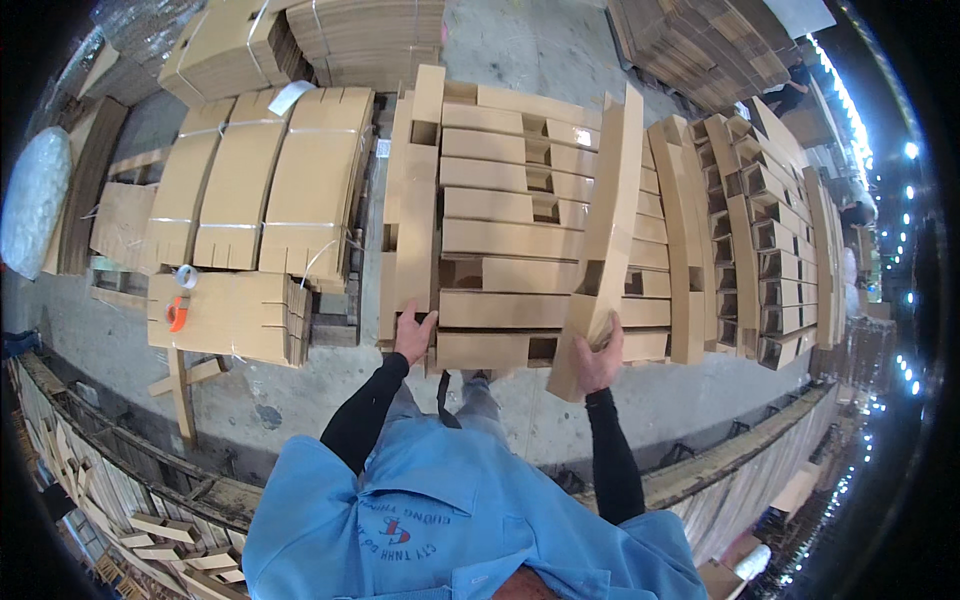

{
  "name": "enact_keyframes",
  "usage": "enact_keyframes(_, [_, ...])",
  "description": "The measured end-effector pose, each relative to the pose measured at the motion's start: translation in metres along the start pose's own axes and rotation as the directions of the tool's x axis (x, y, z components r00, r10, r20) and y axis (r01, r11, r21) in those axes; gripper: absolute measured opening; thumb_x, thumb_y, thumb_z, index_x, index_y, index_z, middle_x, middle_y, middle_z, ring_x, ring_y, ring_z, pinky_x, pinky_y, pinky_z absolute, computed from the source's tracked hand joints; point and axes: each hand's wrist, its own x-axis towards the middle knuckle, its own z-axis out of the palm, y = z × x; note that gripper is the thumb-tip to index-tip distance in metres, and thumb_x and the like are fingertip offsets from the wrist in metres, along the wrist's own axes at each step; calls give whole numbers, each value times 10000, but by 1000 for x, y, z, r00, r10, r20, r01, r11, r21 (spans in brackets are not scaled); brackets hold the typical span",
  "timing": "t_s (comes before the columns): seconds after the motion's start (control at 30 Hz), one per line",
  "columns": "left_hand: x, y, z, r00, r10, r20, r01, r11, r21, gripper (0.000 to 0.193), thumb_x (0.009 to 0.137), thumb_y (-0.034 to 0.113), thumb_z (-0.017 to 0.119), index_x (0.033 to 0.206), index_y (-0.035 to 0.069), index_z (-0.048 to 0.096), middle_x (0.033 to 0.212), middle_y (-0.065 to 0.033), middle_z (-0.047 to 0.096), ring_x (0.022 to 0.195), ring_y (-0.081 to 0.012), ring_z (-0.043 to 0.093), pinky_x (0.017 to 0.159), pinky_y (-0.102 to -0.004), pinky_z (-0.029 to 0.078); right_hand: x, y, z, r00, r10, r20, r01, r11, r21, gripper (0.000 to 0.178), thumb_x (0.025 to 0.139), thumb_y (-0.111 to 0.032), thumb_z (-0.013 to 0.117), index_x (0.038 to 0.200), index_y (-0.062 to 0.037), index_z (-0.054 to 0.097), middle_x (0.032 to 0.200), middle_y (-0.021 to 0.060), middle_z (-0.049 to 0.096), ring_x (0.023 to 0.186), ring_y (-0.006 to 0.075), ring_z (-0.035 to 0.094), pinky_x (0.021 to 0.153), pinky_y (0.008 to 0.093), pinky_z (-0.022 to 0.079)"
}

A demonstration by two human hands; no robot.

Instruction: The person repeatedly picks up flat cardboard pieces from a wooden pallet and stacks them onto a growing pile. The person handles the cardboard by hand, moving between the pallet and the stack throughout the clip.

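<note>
My right hand grips the near end of a long, square cardboard tube with a cut-out window. That tube leans at a slant, lying over a layer of similar tubes set crosswise. At the near end of another long tube, on the left side of the stack, my left hand is closed about the end with thumb and finger on it. Its other fingers are partly hidden. Several crosswise tubes show dark square openings between the two long ones.
Strapped stacks of flat cardboard stand on the left, with an orange tape dispenser and a tape roll on the nearer pile. More tube stacks stand to the right. Wooden pieces lie on the floor.
</note>
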Motion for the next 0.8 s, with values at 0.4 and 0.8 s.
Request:
enact_keyframes(0.4, [-28, 9, -1, 1000, -12, -17, 11, 999, -54, 566, 919, 175, 656, 1325, -85, 360, 1138, -222, 596, 1007, -283, 587, 868, -358, 484, -32, -146, 123, 990, -40, 133, 28, 996, 86, 768, 708, -199, 760, 1393, -53, 445, 1323, 228, 507, 1224, 389, 513, 1003, 452, 454])
enact_keyframes(0.8, [17, 122, -145, 999, 26, -25, -33, 930, -366, 519, 953, 110, 604, 1392, -66, 391, 1361, -164, 516, 1199, -203, 510, 1014, -344, 430, -84, -227, 152, 964, -59, 260, -8, 969, 249, 748, 706, -206, 751, 1372, -24, 466, 1339, 245, 505, 1265, 389, 484, 1059, 449, 407])
